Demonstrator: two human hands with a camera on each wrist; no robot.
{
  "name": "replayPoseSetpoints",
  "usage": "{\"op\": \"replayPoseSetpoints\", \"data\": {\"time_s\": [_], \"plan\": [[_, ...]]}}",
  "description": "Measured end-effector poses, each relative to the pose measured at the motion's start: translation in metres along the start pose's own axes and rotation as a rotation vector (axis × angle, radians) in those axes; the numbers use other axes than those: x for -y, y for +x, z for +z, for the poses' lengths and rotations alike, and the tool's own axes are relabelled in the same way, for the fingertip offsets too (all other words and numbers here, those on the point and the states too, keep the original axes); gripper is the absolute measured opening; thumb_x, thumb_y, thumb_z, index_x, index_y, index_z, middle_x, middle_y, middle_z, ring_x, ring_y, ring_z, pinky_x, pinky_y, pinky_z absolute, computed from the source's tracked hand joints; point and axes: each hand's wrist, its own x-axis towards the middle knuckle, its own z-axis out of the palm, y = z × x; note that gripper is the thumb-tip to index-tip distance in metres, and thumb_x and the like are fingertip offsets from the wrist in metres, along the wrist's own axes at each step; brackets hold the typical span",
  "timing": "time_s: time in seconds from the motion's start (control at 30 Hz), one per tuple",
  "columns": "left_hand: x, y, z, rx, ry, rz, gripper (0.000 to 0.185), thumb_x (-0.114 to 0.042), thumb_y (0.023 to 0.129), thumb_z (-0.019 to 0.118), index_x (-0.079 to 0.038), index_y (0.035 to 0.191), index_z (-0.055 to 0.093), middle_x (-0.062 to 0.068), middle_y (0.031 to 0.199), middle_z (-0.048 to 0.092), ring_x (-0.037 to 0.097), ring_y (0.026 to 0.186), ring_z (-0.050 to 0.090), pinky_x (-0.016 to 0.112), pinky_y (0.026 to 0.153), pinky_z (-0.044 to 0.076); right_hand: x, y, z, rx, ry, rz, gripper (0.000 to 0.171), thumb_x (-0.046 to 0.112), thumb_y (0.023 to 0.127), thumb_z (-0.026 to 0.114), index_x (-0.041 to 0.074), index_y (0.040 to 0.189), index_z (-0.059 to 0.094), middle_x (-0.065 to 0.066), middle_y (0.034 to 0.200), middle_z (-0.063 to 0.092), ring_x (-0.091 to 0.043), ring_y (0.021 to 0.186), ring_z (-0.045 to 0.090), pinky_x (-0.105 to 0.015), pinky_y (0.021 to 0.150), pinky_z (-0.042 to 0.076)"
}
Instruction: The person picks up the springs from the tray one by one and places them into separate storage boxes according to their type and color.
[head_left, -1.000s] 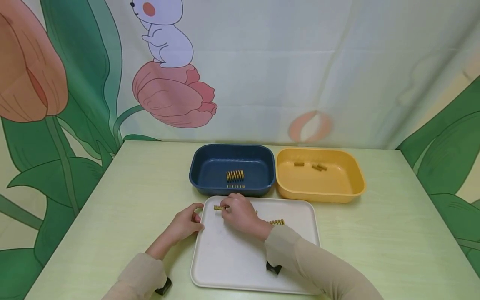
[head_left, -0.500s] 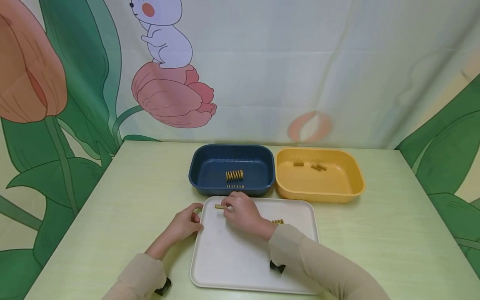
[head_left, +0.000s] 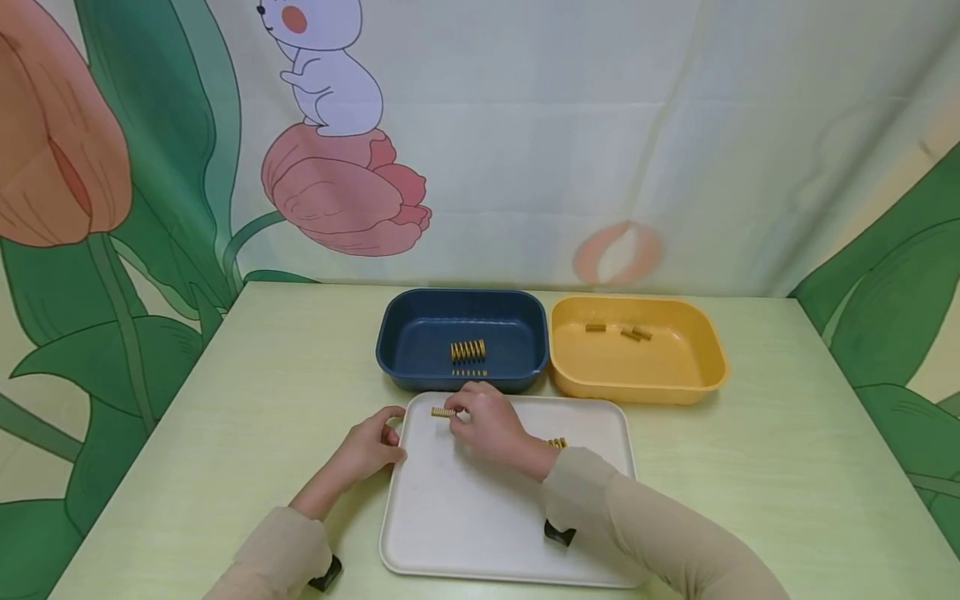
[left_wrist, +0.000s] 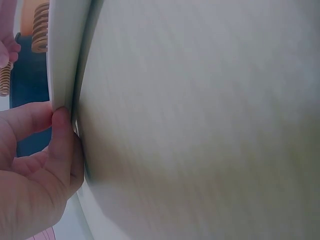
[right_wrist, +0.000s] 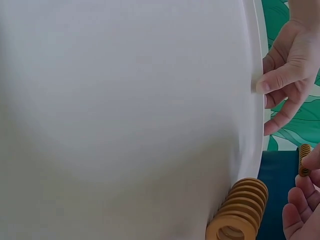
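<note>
Pinching small spring, right hand

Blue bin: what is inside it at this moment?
Inside the blue bin, one thick yellow spring lies on the floor. A row of small yellow marks just in front may be its reflection. The near wall hides the floor strip closest to the white tray.

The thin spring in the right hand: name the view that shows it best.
The head view: the thin spring juts whole from the right hand over the white tray. The right wrist view shows one end at its edge; the left wrist view a blurred bit.
</note>
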Motion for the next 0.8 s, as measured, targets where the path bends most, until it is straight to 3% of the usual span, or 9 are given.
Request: {"op": "replayPoseSetpoints", "data": {"time_s": [0.8], "plan": [[0.004,0.000,0.001,-0.030,0.024,0.056,0.054,0.010,0.077,0.064,0.006,0.129,0.049,0.007,0.079,0.053,0.014,0.066,0.049,0.025,0.061,0.043,-0.005,-0.008,-0.017,-0.001,-0.033,-0.022,0.015,0.001,0.082,0.066,0.003,0.094,0.075,-0.006,0.089,0.069,-0.021,0.084,0.056,-0.030,0.077,0.048]]}}
